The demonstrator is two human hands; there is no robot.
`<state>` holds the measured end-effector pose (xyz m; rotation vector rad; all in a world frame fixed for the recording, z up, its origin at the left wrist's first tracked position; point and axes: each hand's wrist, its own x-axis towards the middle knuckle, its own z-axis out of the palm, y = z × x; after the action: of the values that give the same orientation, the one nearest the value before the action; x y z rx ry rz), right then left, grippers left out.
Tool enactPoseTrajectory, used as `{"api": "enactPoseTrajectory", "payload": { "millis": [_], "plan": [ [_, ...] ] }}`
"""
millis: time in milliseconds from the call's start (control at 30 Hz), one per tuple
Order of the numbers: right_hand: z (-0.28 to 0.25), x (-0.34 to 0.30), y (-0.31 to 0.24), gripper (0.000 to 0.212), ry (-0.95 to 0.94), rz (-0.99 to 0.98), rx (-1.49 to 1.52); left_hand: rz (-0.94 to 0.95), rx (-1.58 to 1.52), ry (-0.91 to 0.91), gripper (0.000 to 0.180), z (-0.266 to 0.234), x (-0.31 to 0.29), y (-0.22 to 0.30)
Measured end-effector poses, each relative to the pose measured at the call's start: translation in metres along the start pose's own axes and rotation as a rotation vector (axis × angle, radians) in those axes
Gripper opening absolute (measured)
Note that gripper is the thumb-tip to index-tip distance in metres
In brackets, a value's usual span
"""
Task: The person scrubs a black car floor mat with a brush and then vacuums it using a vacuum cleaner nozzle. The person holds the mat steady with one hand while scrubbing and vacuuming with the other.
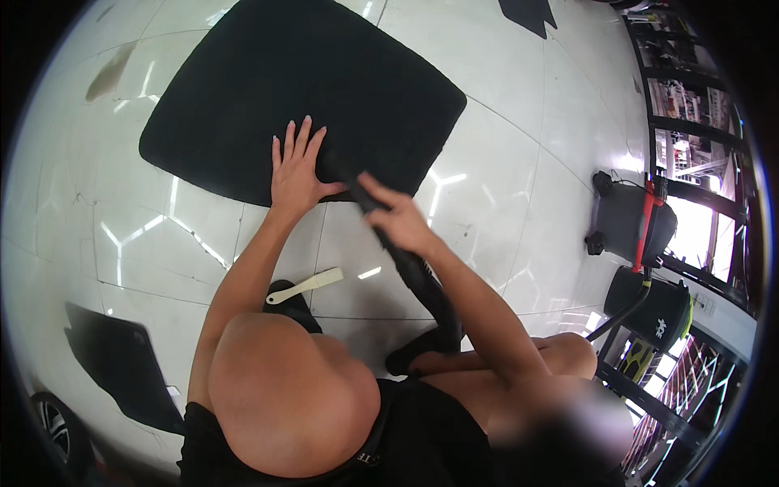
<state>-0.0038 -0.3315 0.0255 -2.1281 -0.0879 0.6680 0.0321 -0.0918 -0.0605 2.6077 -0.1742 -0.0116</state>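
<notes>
A large black floor mat [316, 73] with rounded corners lies on the glossy tiles in front of me. My left hand [299, 170] is pressed flat near its close edge, fingers spread and thumb out to the right. My right hand [399, 221], slightly blurred, wraps around a black vacuum hose [418, 280]. The hose's front end reaches over the mat, just right of my left hand, and is hard to make out against the black. Between my feet and the mat, a cream-coloured brush [307, 284] with a hole in its handle rests partly over my shoe.
At the left stands another black mat [118, 357], near a car wheel [58, 430]. A further mat piece [531, 15] lies at the far right. Along the right side are a wheeled dark machine [625, 219], a dark drum [649, 304] with a hose, and shelving [690, 122].
</notes>
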Motion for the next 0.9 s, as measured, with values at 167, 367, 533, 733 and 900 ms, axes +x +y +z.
{"api": "enactPoseTrajectory", "payload": {
  "millis": [167, 367, 533, 733, 900],
  "plan": [
    [-0.087, -0.004, 0.032, 0.083, 0.478, 0.281, 0.730, 0.005, -0.003, -0.034, 0.125, -0.007, -0.002, 0.002],
    [-0.111, -0.011, 0.005, 0.084, 0.427, 0.146, 0.701, -0.173, 0.152, -0.098, 0.126, 0.002, 0.018, 0.055],
    [-0.075, -0.003, -0.020, 0.085, 0.381, 0.210, 0.593, -0.044, -0.222, -0.075, 0.123, -0.003, 0.041, 0.073],
    [-0.100, -0.009, 0.000, 0.087, 0.369, 0.287, 0.623, 0.020, -0.059, -0.278, 0.126, -0.033, 0.005, 0.015],
    [-0.054, 0.001, 0.007, 0.083, 0.198, 0.372, 0.452, -0.011, -0.064, -0.189, 0.125, -0.019, 0.002, 0.004]
  ]
}}
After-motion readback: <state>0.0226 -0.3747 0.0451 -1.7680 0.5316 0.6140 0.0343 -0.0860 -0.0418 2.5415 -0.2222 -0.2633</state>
